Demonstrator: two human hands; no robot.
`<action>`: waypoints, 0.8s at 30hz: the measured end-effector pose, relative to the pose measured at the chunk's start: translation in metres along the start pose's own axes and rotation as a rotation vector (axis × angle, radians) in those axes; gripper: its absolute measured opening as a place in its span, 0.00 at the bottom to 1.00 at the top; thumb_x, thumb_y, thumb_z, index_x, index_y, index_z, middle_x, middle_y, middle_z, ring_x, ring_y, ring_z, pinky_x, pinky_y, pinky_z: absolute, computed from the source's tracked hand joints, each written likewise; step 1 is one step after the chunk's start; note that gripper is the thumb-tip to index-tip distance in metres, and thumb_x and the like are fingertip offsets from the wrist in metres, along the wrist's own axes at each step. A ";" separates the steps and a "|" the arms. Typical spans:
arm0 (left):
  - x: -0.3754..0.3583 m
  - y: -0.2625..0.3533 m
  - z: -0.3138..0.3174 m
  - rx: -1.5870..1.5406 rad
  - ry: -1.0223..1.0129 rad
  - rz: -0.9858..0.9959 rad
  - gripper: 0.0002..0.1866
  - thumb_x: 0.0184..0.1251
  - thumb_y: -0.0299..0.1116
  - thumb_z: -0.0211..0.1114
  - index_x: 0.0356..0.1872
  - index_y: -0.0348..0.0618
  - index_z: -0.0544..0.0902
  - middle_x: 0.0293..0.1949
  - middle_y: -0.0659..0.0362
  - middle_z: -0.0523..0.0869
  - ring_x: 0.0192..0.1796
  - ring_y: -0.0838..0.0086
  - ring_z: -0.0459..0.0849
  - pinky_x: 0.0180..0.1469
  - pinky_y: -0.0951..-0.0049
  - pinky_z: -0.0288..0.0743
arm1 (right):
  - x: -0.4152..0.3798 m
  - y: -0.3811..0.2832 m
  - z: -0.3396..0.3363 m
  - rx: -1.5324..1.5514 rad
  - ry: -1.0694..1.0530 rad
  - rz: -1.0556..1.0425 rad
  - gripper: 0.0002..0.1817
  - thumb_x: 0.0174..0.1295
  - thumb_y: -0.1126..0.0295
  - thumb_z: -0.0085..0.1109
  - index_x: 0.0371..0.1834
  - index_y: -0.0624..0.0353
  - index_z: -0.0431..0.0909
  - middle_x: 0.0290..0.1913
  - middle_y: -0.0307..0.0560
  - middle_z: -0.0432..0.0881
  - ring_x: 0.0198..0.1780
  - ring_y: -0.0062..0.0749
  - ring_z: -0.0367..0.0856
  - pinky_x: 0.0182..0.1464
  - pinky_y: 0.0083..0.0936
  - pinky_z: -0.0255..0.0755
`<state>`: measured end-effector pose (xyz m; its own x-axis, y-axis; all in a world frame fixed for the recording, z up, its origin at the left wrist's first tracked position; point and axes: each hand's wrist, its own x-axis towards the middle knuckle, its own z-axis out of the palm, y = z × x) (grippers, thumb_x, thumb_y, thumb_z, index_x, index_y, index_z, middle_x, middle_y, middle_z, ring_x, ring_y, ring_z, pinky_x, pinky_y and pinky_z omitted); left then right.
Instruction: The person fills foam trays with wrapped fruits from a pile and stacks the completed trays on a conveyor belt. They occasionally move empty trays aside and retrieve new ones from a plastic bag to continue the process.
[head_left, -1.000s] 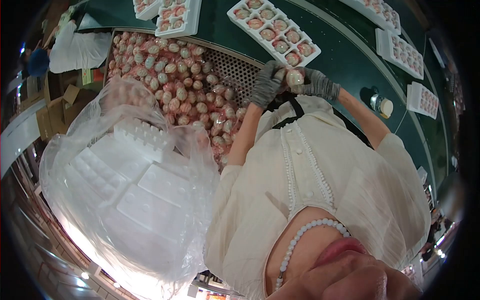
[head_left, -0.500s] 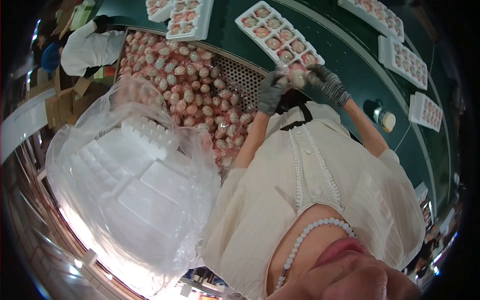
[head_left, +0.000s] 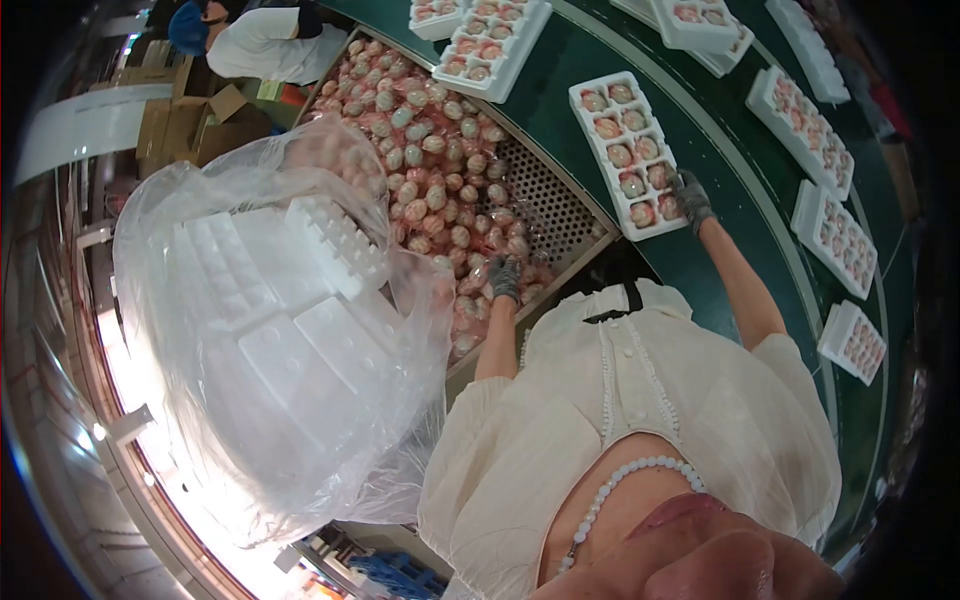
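Observation:
In the head view, my left hand, in a grey knit glove, reaches down into a pile of eggs in clear, red-printed wrappers. Its fingertips are partly lost among the wrapped eggs, and I cannot tell what they grasp. My right hand, also gloved, has its fingers closed over the right edge of a white foam tray near its lower end. Wrapped eggs sit in two columns of cells in this tray, which lies on the green table beside the pile's bin.
A perforated metal bottom shows at the bin's right end. Left of me stands a large clear bag of white foam trays. More filled trays lie across the green surface. Another person works at the far left.
My hands have moved apart: the left has gone down into the egg pile, the right has come to the tray's edge. The tray appears more upright in view, and the whole view has shifted.

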<state>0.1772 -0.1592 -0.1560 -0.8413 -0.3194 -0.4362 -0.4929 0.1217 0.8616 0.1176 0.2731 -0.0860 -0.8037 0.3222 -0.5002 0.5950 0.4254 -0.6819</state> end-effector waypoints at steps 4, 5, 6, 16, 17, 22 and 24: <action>-0.049 0.047 0.015 -0.128 0.037 -0.259 0.04 0.53 0.30 0.56 0.23 0.43 0.74 0.21 0.65 0.72 0.22 0.79 0.66 0.22 0.77 0.61 | -0.016 -0.013 0.039 0.077 0.165 -0.047 0.30 0.55 0.48 0.47 0.54 0.61 0.64 0.48 0.58 0.73 0.50 0.47 0.71 0.51 0.32 0.63; -0.059 0.053 0.016 -0.139 0.058 -0.375 0.04 0.53 0.31 0.56 0.24 0.43 0.74 0.21 0.65 0.72 0.22 0.79 0.66 0.22 0.77 0.61 | -0.013 -0.018 0.044 0.150 0.200 -0.059 0.30 0.55 0.49 0.47 0.53 0.62 0.64 0.48 0.58 0.73 0.50 0.47 0.71 0.51 0.32 0.63; -0.060 0.043 0.013 -0.151 0.080 -0.379 0.04 0.53 0.31 0.56 0.24 0.43 0.74 0.21 0.65 0.72 0.22 0.79 0.66 0.22 0.77 0.61 | -0.011 -0.025 0.051 0.229 0.233 -0.070 0.30 0.55 0.49 0.47 0.52 0.63 0.65 0.48 0.59 0.72 0.50 0.47 0.71 0.51 0.32 0.64; -0.072 0.024 -0.001 -0.216 -0.016 -0.098 0.07 0.56 0.28 0.54 0.36 0.40 0.74 0.28 0.64 0.75 0.30 0.79 0.70 0.30 0.80 0.65 | -0.015 -0.069 0.059 -0.279 0.332 -0.289 0.25 0.55 0.52 0.46 0.47 0.62 0.70 0.43 0.60 0.73 0.47 0.52 0.69 0.51 0.39 0.62; -0.069 0.033 0.007 -0.222 -0.034 -0.097 0.07 0.56 0.28 0.54 0.36 0.40 0.74 0.28 0.64 0.75 0.30 0.79 0.70 0.30 0.80 0.65 | -0.012 -0.069 0.059 -0.396 0.405 -0.392 0.24 0.54 0.53 0.47 0.46 0.61 0.70 0.43 0.59 0.73 0.47 0.51 0.69 0.51 0.39 0.62; -0.030 0.096 0.050 -0.370 -0.228 -0.029 0.12 0.57 0.31 0.55 0.40 0.37 0.74 0.34 0.62 0.75 0.33 0.79 0.71 0.34 0.80 0.67 | -0.023 -0.068 0.057 0.066 0.183 0.011 0.36 0.49 0.48 0.52 0.57 0.60 0.58 0.50 0.60 0.70 0.53 0.49 0.68 0.54 0.35 0.61; -0.020 0.129 0.078 -0.410 -0.283 0.018 0.13 0.57 0.31 0.56 0.41 0.36 0.73 0.35 0.62 0.75 0.35 0.78 0.71 0.36 0.79 0.67 | -0.012 -0.051 0.062 0.102 0.157 0.021 0.36 0.50 0.49 0.52 0.58 0.61 0.58 0.52 0.60 0.69 0.53 0.49 0.67 0.54 0.34 0.61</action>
<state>0.1134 -0.0639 -0.0568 -0.9042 -0.0465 -0.4246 -0.3975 -0.2725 0.8762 0.0964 0.1957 -0.0787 -0.7756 0.4616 -0.4306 0.6012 0.3323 -0.7267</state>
